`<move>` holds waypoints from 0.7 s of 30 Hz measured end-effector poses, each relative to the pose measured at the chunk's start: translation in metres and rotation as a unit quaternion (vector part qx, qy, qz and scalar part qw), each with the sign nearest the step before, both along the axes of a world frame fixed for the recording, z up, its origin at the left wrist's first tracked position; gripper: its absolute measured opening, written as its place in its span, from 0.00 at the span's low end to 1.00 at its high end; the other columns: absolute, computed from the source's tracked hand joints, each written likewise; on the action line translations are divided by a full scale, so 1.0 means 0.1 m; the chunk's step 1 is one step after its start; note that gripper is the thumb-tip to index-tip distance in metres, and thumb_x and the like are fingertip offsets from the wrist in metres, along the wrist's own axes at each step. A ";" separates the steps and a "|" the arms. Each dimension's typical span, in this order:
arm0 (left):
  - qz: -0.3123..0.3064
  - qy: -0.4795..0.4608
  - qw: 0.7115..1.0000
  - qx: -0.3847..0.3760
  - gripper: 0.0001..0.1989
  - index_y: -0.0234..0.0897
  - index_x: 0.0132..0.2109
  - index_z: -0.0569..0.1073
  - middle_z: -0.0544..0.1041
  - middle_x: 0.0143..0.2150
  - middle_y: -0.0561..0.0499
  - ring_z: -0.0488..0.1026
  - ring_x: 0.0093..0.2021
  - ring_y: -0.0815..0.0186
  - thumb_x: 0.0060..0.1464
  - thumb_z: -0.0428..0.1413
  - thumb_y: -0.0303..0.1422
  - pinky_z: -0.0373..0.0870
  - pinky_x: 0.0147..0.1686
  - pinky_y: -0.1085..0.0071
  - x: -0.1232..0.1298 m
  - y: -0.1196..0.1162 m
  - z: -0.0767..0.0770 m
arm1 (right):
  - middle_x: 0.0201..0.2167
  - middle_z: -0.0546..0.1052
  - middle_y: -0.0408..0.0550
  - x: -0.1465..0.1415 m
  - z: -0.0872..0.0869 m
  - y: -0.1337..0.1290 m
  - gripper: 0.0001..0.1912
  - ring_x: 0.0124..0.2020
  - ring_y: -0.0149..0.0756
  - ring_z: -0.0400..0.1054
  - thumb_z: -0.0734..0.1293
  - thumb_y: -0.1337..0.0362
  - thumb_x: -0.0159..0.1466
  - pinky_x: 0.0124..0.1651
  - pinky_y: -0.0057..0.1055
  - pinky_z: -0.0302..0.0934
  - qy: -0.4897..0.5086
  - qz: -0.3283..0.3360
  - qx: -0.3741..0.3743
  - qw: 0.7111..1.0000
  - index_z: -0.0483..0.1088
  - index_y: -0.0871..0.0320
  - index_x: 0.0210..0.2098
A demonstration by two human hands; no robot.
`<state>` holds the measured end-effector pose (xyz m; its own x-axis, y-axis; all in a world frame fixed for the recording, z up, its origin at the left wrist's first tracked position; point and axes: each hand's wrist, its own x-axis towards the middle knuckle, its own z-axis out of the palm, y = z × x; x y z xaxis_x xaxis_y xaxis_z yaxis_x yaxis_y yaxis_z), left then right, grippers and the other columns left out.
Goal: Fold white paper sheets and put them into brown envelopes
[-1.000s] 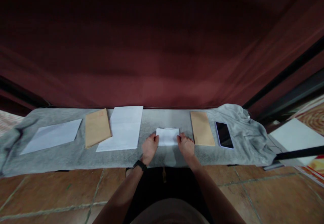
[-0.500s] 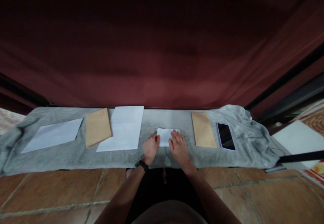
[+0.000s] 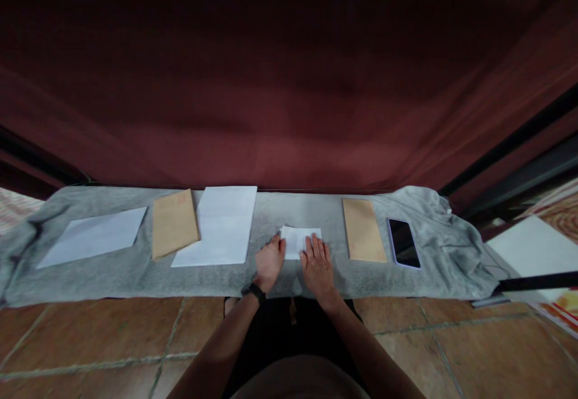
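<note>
A small folded sheet of white paper [image 3: 295,238] lies in front of me on the grey cloth [image 3: 289,206]. At its left edge is my left hand [image 3: 270,262], fingers curled and thumb over the edge, pinching the paper. A dark band circles that wrist. My right hand [image 3: 317,265] rests flat on the paper's right part, its fingers stretched out and covering some of it. To the left lies a stack of white paper [image 3: 228,227], partly under brown envelopes [image 3: 174,224]. Another brown envelope [image 3: 363,230] is on the right.
Farther left is a loose white sheet [image 3: 93,238]. A phone [image 3: 403,242] with a pale purple edge lies right of the single envelope. A dark red curtain [image 3: 289,128] hangs behind the cloth-covered surface. The floor is tiled [image 3: 112,333].
My right hand has slid slightly down the folded paper, with its fingers now straighter and closer together. The left hand stays at the left edge.
</note>
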<state>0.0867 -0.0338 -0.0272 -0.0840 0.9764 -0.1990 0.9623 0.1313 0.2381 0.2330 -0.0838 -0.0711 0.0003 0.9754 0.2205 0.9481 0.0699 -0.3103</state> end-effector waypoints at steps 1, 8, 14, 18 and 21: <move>-0.004 0.000 1.000 0.002 0.20 0.37 0.57 0.73 0.83 0.45 0.40 0.82 0.44 0.57 0.71 0.43 0.40 0.71 0.42 0.68 0.00 0.00 0.00 | 0.71 0.58 0.63 0.00 -0.01 0.00 0.27 0.71 0.52 0.54 0.60 0.63 0.73 0.70 0.54 0.50 0.001 -0.001 -0.002 1.000 0.60 0.63 0.69; -0.023 0.006 1.000 0.020 0.20 0.36 0.56 0.73 0.83 0.43 0.39 0.82 0.43 0.56 0.71 0.41 0.40 0.71 0.41 0.67 0.00 -0.02 -0.01 | 0.70 0.59 0.64 -0.02 -0.09 0.00 0.27 0.70 0.52 0.55 0.57 0.62 0.74 0.69 0.54 0.51 0.009 -0.014 0.040 0.999 0.59 0.63 0.69; -0.030 0.004 0.999 0.019 0.19 0.33 0.56 0.72 0.82 0.42 0.38 0.81 0.41 0.57 0.72 0.41 0.38 0.70 0.39 0.68 0.02 -0.03 0.02 | 0.72 0.55 0.66 -0.03 -0.10 -0.02 0.28 0.72 0.54 0.52 0.58 0.62 0.73 0.69 0.54 0.50 -0.002 -0.018 0.049 0.999 0.57 0.65 0.70; -0.034 0.004 0.999 0.026 0.19 0.31 0.55 0.71 0.82 0.41 0.39 0.80 0.40 0.58 0.72 0.41 0.37 0.68 0.38 0.69 0.01 -0.05 0.05 | 0.73 0.53 0.66 -0.04 -0.08 -0.01 0.28 0.72 0.54 0.50 0.59 0.62 0.73 0.70 0.53 0.49 -0.016 -0.020 0.032 0.999 0.57 0.65 0.70; -0.029 0.009 0.999 0.034 0.18 0.31 0.55 0.70 0.82 0.40 0.40 0.80 0.39 0.59 0.72 0.42 0.37 0.70 0.39 0.69 0.00 -0.06 0.08 | 0.72 0.53 0.67 -0.04 -0.08 -0.01 0.29 0.72 0.54 0.51 0.60 0.61 0.73 0.69 0.53 0.49 -0.026 -0.023 0.036 0.999 0.57 0.65 0.70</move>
<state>0.0869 -0.0397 -0.0193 -0.0304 0.9908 -0.1318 0.9721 0.0600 0.2269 0.2291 -0.0851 -0.0793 0.0316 0.9560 0.2916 0.9653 0.0465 -0.2569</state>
